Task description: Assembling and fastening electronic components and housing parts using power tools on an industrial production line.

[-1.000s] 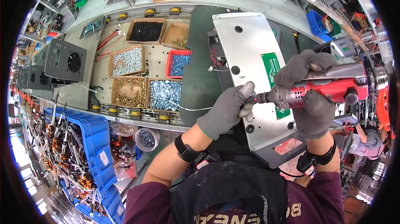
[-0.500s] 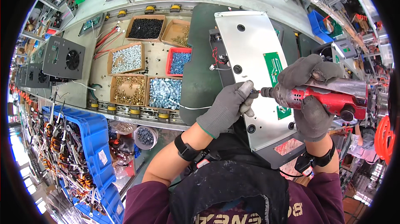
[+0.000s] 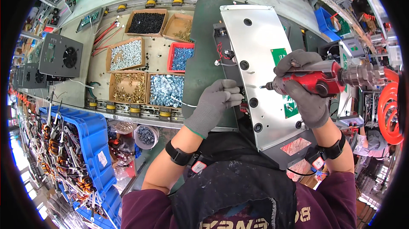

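Note:
My right hand [image 3: 304,90], in a grey glove, grips a red and silver power screwdriver [image 3: 313,82] lying level above a bare metal panel [image 3: 251,54]. The driver's tip hangs over the middle of the panel. Beside the panel's left edge, my gloved left hand [image 3: 216,104] has its fingers stretched toward the edge, with no thing visible in them. Whether the fingertips touch the edge I cannot tell. The panel has several round black grommets and a green circuit board [image 3: 279,55] on it, partly hidden by my right hand. Red wires [image 3: 220,52] show beside the panel.
At the left stand boxes of black screws [image 3: 147,23], silver screws [image 3: 127,54], brass pieces [image 3: 128,86] and bluish screws [image 3: 166,89], plus a red tray [image 3: 182,57]. A blue crate [image 3: 96,144] holds cable parts. A coiled orange hose [image 3: 388,112] hangs right.
My left hand has let go near the driver tip and moved left, off the panel. The driver has turned and shifted slightly left and up in my right hand. The view has shifted a little.

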Motion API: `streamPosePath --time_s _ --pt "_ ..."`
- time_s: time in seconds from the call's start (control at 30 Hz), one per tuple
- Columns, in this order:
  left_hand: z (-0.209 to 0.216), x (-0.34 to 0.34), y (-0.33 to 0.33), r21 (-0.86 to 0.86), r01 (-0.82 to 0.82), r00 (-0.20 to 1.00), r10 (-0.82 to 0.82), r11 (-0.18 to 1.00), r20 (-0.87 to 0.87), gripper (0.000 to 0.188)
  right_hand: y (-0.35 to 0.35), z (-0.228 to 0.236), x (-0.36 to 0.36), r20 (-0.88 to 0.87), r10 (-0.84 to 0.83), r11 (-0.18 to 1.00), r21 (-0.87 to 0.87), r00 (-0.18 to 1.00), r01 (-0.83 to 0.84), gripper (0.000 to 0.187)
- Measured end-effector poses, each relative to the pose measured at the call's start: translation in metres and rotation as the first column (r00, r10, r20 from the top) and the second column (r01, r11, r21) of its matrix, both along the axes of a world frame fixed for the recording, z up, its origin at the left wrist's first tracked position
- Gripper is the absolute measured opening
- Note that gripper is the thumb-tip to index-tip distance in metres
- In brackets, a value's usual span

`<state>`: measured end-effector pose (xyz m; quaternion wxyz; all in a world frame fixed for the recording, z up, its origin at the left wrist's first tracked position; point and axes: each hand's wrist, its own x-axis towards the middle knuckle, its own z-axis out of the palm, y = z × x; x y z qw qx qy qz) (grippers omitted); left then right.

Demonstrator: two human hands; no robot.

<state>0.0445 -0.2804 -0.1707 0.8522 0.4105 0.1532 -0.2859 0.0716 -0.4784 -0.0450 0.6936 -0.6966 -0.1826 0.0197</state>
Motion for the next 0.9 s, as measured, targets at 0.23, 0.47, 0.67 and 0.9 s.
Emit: streamPosePath --time_s 0.23,0.47,0.67,0.9 --pt "0.003 -0.002 0.004 -0.062 -0.013 1.000 0.012 0.998 -0.007 0.032 0.000 -0.008 0.001 -0.104 -0.059 0.997 -0.059 0.993 0.053 0.038" --pt "0.009 0.003 0.015 0.121 0.128 0.990 -0.120 0.984 -0.077 0.035 -0.008 -0.021 0.001 0.005 0.078 0.993 -0.092 0.997 -0.078 0.033" --pt "0.009 -0.004 0.003 -0.010 -0.016 0.999 0.016 1.000 0.034 0.027 -0.015 -0.023 0.000 -0.025 0.089 0.995 -0.038 0.996 -0.090 0.033" --pt "0.013 -0.001 -0.006 0.041 0.116 0.993 -0.115 0.992 -0.014 0.032 -0.001 0.010 -0.015 -0.183 -0.109 0.989 -0.121 0.977 0.088 0.045"
